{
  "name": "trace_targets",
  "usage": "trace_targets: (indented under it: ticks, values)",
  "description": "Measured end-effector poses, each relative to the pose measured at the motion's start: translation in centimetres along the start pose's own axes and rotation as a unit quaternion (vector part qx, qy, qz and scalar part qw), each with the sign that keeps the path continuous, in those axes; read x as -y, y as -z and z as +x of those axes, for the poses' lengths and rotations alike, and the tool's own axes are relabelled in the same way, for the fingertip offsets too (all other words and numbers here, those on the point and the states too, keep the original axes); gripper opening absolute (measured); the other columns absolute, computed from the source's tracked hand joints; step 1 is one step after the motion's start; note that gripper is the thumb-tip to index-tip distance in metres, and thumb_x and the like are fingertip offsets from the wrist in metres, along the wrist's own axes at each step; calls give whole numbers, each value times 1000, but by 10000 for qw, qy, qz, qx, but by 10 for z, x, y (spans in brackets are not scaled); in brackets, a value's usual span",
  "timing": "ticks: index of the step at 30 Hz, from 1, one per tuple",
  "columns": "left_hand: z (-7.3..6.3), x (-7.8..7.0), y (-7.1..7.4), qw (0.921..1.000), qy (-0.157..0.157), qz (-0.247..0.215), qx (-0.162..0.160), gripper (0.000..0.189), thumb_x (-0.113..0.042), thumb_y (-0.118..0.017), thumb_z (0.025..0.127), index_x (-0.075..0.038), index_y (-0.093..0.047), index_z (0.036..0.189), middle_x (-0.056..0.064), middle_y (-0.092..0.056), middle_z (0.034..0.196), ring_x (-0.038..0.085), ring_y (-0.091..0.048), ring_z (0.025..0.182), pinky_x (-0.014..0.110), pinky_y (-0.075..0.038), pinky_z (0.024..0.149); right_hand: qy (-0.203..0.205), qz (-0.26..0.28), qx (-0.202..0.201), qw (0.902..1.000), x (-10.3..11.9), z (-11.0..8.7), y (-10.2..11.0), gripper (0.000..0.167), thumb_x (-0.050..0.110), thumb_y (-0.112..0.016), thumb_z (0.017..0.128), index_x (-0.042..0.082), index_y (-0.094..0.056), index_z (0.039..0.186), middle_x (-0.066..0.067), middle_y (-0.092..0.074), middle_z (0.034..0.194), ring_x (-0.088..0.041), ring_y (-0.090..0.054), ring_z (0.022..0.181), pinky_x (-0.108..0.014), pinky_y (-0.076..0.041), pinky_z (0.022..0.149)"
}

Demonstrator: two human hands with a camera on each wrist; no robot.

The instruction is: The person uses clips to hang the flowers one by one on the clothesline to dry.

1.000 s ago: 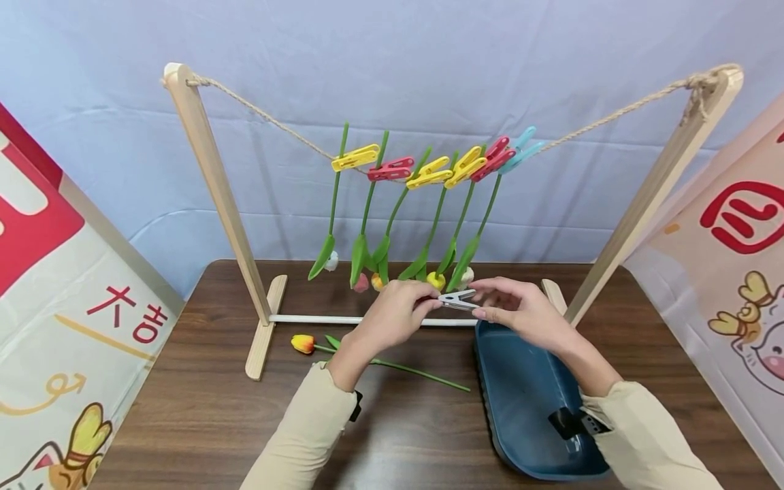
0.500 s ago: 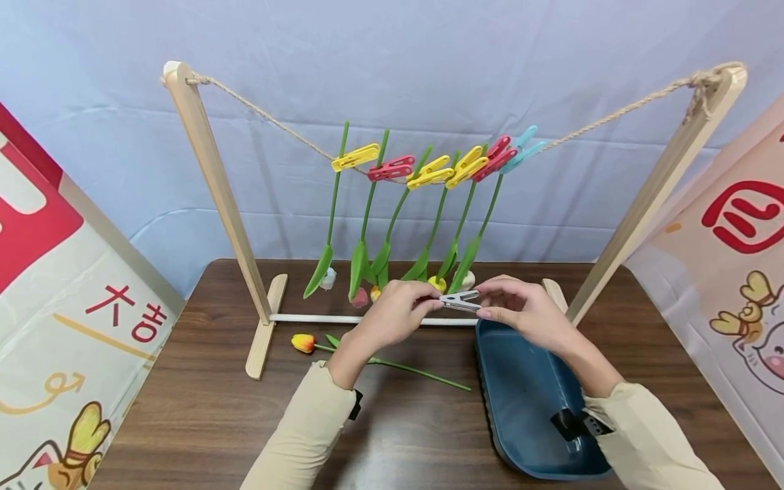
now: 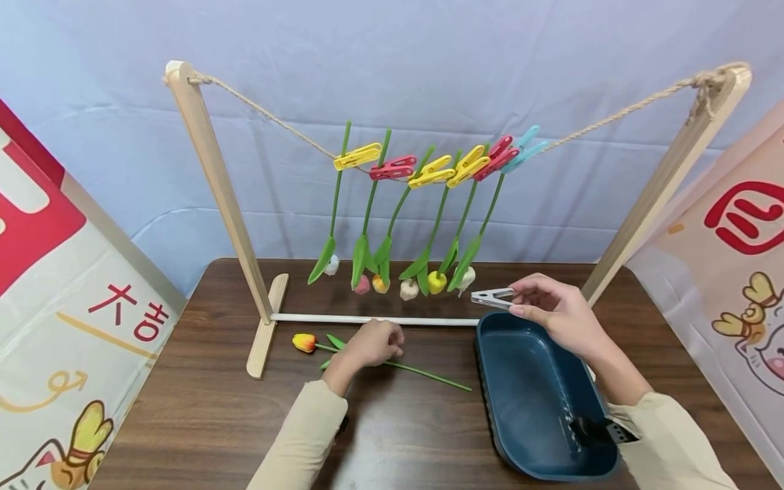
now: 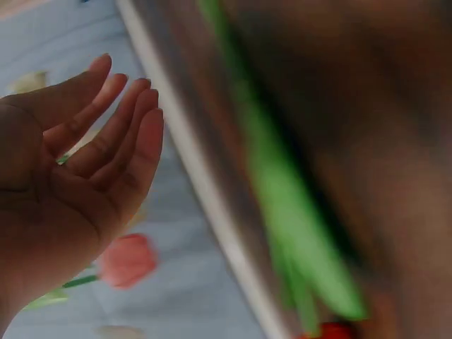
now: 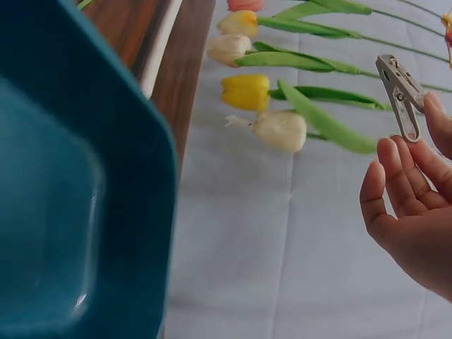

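Note:
My right hand (image 3: 554, 309) pinches a grey clothespin (image 3: 492, 297) by its handle ends, above the far end of the blue basin. In the right wrist view the clothespin (image 5: 401, 95) sits between thumb and fingers. My left hand (image 3: 371, 342) hovers over an orange-yellow artificial tulip (image 3: 304, 343) that lies on the table. The left wrist view shows that hand (image 4: 92, 141) with loosely bent fingers and nothing between them; the tulip's green leaf (image 4: 289, 205) is blurred beside it. Behind, several tulips hang heads down from a rope, held by yellow, red and blue clothespins (image 3: 357, 156).
A wooden frame with two posts (image 3: 214, 184) carries the sagging rope (image 3: 263, 116). A white rod (image 3: 331, 318) joins its feet low over the table. The blue basin (image 3: 520, 401) stands at the right front. Printed banners (image 3: 92, 327) flank the table.
My left hand has let go of the grey clothespin and moved down and left to the lying tulip. My right hand has shifted a little right with the clothespin.

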State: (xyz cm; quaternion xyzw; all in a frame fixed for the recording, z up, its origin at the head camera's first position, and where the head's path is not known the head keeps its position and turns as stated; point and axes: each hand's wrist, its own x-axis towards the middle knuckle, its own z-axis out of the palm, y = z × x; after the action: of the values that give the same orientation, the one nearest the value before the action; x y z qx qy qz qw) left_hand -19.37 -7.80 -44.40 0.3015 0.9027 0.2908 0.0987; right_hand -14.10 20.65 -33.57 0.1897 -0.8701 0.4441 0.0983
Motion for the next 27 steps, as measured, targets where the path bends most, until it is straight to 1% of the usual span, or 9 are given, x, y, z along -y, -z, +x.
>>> trace_targets:
  ticks: [2,4,6,9,11,13,18,23,27]
  values:
    - [-2,9,-9,9999,167,21,16,8,-8,-70,77,-9,-63,74,-6,-56,65,8,-49,61,25,-42,60,-36,-124,-46,9999,-5,-4,4,21,-7,-64,79,-3,-62,100,-4,-60,83,-10,-56,71,-18,-45,59]
    - [-3,13,-14,9996,295,37,-9,8,-6,-71,75,-8,-63,73,-6,-56,64,8,-50,61,25,-43,60,-95,-202,-89,9997,-9,-7,6,19,-7,-65,79,-3,-63,98,-3,-59,83,-10,-55,70,-18,-45,58]
    - [-3,14,-16,9991,402,139,-15,9,-6,-72,73,-9,-63,72,-6,-56,65,10,-51,61,26,-43,59,-195,-322,-126,9992,-12,-11,7,17,-6,-65,79,-4,-63,96,-3,-59,81,-8,-54,68,-18,-44,56]
    - [-3,13,-18,9977,514,449,38,13,-5,-73,68,-11,-62,69,-5,-55,65,13,-52,61,27,-43,58,-374,-648,-164,9971,-17,-14,9,14,-4,-66,79,-4,-64,93,-4,-59,79,-7,-54,67,-19,-44,55]
    - [-3,13,-20,9963,518,683,49,15,-2,-72,65,-12,-61,67,-4,-53,64,13,-51,61,27,-42,57,-479,-864,-181,9949,-19,-16,10,13,-2,-67,79,-4,-64,92,-4,-60,78,-6,-54,67,-19,-44,55]
    - [-2,14,-21,9955,515,799,58,16,1,-69,63,-13,-60,65,-4,-53,63,14,-52,60,26,-42,55,-563,-1045,-196,9927,-22,-17,12,12,-1,-68,79,-3,-65,90,-5,-59,78,-6,-54,66,-20,-44,54]
    - [-2,15,-25,9942,554,923,58,20,7,-62,66,-13,-61,64,-4,-52,61,14,-51,58,26,-42,53,-670,-1270,-230,9894,-24,-21,16,10,2,-68,80,-1,-65,89,-6,-60,76,-8,-51,64,-22,-43,53]
    - [0,18,-30,9927,612,1034,49,25,8,-60,67,-15,-56,59,-4,-49,58,13,-47,54,26,-40,51,-602,-1352,-246,9887,-25,-24,18,8,0,-68,79,0,-66,87,-3,-60,74,-7,-51,63,-21,-41,54]
    - [2,20,-33,9919,612,1115,28,28,9,-58,68,-15,-52,55,-4,-45,55,12,-43,52,25,-38,48,-618,-1294,-220,9894,-26,-26,20,8,1,-67,80,0,-65,88,-2,-60,74,-7,-50,62,-22,-41,53]
